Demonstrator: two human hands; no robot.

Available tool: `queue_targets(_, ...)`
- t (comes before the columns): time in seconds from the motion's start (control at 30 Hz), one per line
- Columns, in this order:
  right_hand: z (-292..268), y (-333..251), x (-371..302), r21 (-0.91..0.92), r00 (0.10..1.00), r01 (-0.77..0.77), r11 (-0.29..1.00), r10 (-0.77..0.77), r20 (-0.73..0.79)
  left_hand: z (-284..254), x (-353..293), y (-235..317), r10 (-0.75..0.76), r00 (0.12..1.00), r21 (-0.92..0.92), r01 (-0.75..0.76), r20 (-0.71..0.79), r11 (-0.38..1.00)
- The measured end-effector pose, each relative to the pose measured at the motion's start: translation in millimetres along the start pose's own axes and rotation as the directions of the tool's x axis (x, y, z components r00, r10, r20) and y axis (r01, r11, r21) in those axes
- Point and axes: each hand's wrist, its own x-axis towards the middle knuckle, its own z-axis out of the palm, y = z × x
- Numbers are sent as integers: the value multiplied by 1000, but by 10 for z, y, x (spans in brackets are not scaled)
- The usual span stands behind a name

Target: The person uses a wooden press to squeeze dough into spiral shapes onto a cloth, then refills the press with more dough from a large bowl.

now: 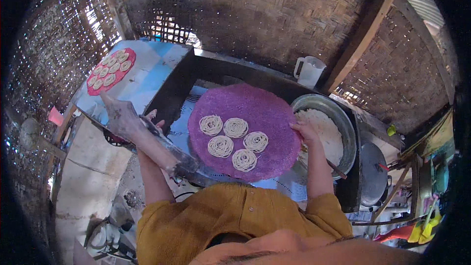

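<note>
A round purple woven mat (225, 103) is tilted in front of me, with several pale coils of noodle strands (244, 160) on its left and lower part. My right hand (306, 131) grips the mat's right edge. On the left, a long wooden tool (147, 137), like a hand press, slants beside the mat. My left hand (155, 118) is around this tool, its fingertips showing past the far side and the rest hidden behind the wood. Right of the mat, a large metal basin (348, 142) holds white flour or dough (326, 130), partly covered by my right arm.
A pink mat (115, 81) with several coils lies on the blue-and-white table (152, 56) at the left. A clear plastic jug (310, 71) stands behind the basin. A dark pot lid (373, 172) is at the right. Woven bamboo walls (265, 14) enclose the workspace.
</note>
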Motion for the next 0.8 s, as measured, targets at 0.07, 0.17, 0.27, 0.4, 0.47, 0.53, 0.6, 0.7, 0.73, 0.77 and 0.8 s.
queue_targets(0.07, 73, -45, -89, 306, 996, 14, 952, -41, 83, 120, -98, 43, 121, 980, -5, -122, 157, 993)
queue_targets(0.17, 33, 89, -122, 94, 997, 62, 994, -57, -53, 254, -173, 39, 309, 890, 1, -329, 336, 944)
queue_targets(0.27, 37, 207, -253, -14, 988, 89, 996, -90, -124, 295, -166, 64, 285, 839, 76, -358, 463, 931)
queue_targets(0.4, 139, 493, -462, 238, 983, 144, 961, -111, -144, 450, -226, 66, 73, 942, 133, -123, 328, 983)
queue_targets(0.47, 291, 543, -663, 144, 946, 242, 959, -201, -253, 477, -217, -3, 3, 963, -5, -2, 270, 1000)
queue_targets(0.53, 553, 523, -874, 332, 966, 178, 926, -99, -240, 410, -130, -103, -65, 953, -14, 72, 297, 997)
queue_targets(0.6, 862, 394, -1102, 510, 979, 105, 853, 2, -205, 510, -111, -164, -127, 976, 4, 128, 177, 992)
queue_targets(0.7, 1109, 239, -1355, 640, 984, 137, 756, -31, -174, 721, -49, -193, -169, 982, 37, 173, -88, 984)
queue_targets(0.73, 1090, 247, -1393, 610, 998, -53, 791, 69, -3, 736, 21, -195, -307, 948, 115, 316, -90, 942)
queue_targets(0.77, 1061, 257, -1437, 547, 971, -237, 803, 177, 161, 747, -20, -222, -272, 962, 204, 271, -26, 941)
queue_targets(0.8, 967, 282, -1494, 546, 971, -238, 803, 178, 161, 768, -73, -238, -236, 971, 290, 216, 38, 932)
